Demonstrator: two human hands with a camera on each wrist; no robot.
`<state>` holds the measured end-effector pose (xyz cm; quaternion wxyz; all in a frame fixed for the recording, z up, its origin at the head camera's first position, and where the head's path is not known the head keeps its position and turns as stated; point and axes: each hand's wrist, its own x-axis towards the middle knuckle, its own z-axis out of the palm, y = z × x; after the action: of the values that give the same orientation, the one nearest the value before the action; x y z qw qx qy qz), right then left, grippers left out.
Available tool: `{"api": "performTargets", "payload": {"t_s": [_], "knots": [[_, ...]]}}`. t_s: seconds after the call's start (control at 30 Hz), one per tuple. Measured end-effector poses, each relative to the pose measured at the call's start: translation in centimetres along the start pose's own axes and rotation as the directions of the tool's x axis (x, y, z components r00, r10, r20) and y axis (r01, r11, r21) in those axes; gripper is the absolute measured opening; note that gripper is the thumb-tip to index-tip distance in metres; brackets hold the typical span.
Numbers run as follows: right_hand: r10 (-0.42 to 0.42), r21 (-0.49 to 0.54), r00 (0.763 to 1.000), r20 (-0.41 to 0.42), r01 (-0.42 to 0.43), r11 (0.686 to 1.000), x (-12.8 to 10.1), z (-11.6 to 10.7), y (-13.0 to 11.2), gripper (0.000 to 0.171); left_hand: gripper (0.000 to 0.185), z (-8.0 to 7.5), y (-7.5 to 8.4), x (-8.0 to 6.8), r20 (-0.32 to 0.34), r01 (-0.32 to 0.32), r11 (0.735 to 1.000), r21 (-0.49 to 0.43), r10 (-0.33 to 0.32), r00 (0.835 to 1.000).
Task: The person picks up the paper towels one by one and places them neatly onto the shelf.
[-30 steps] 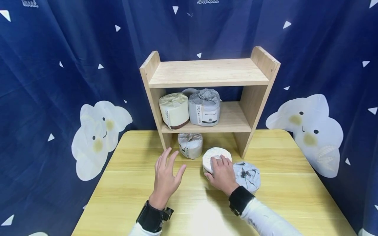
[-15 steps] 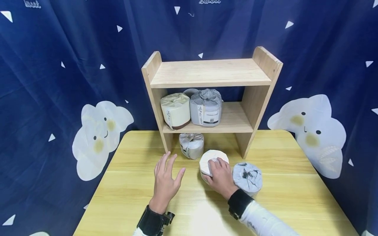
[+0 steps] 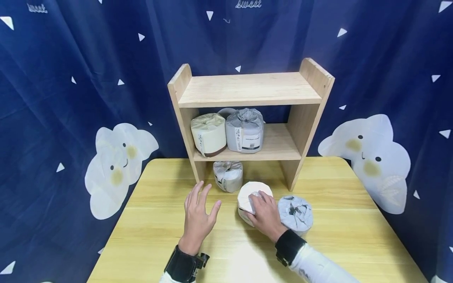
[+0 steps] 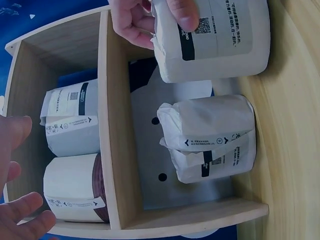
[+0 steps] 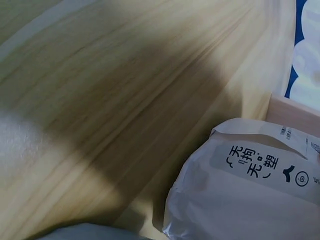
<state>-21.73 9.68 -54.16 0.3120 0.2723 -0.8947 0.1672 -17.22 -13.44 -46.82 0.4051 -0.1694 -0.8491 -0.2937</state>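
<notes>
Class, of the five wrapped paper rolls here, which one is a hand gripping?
The white roll on the table, under the right hand. It stands between two grey rolls that no hand touches.

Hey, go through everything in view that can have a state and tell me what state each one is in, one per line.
Right hand: grips the white roll, which is tilted on the table.
Left hand: fingers spread, holding nothing.
Grey roll: on the table beside the right hand.
Small grey roll: wrapped, under the shelf.
Cream roll: upright on the middle board.
Tall grey roll: upright beside it.
</notes>
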Motion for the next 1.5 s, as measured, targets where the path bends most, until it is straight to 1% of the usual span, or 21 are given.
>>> {"api": "performTargets", "payload": {"t_s": [0.17, 0.33, 0.47, 0.63, 0.8, 1.0, 1.1, 1.3, 1.5], "knots": [[-0.019, 0.026, 0.999, -0.028, 0.02, 0.999, 0.2, -0.6, 0.0, 0.058, 0.053, 0.2, 0.0, 0.2, -0.003, -0.004, 1.0, 0.0, 0.004, 1.0], [-0.038, 0.055, 0.998, -0.054, 0.041, 0.998, 0.7, -1.5, -0.1, 0.056, 0.052, 0.3, 0.0, 0.4, -0.002, 0.001, 1.0, -0.008, -0.001, 1.0], [-0.04, 0.06, 0.998, -0.044, 0.043, 0.997, 1.3, -2.5, -0.2, 0.057, 0.051, 0.5, 0.0, 0.7, -0.007, -0.001, 1.0, -0.019, 0.001, 1.0], [-0.016, 0.063, 1.0, -0.01, 0.017, 0.998, 2.1, -3.8, -0.2, 0.058, 0.052, 0.7, 0.1, 1.2, -0.005, -0.004, 0.999, -0.045, 0.004, 1.0], [-0.01, 0.042, 1.0, 0.008, 0.01, 0.999, 2.8, -5.0, 0.0, 0.056, 0.052, 1.1, 0.4, 1.7, -0.004, -0.009, 0.998, -0.055, 0.009, 1.0], [-0.035, 0.031, 0.999, -0.024, 0.035, 0.999, 3.8, -6.6, 0.5, 0.054, 0.052, 1.4, 0.8, 2.1, 0.019, -0.005, 0.998, -0.06, 0.006, 1.0], [-0.033, 0.029, 0.999, -0.037, 0.034, 0.999, 4.3, -7.5, 0.7, 0.054, 0.052, 1.7, 0.9, 2.3, 0.027, -0.003, 0.998, -0.063, 0.005, 1.0], [-0.048, 0.025, 0.997, -0.06, 0.05, 0.998, 5.3, -9.0, 1.3, 0.053, 0.051, 2.1, 1.3, 2.7, 0.014, -0.022, 0.997, -0.077, 0.023, 1.0], [-0.067, 0.017, 0.995, -0.076, 0.068, 0.998, 6.1, -10.2, 2.3, 0.053, 0.055, 2.5, 1.7, 3.0, 0.002, -0.044, 0.995, -0.084, 0.045, 0.999]]}}
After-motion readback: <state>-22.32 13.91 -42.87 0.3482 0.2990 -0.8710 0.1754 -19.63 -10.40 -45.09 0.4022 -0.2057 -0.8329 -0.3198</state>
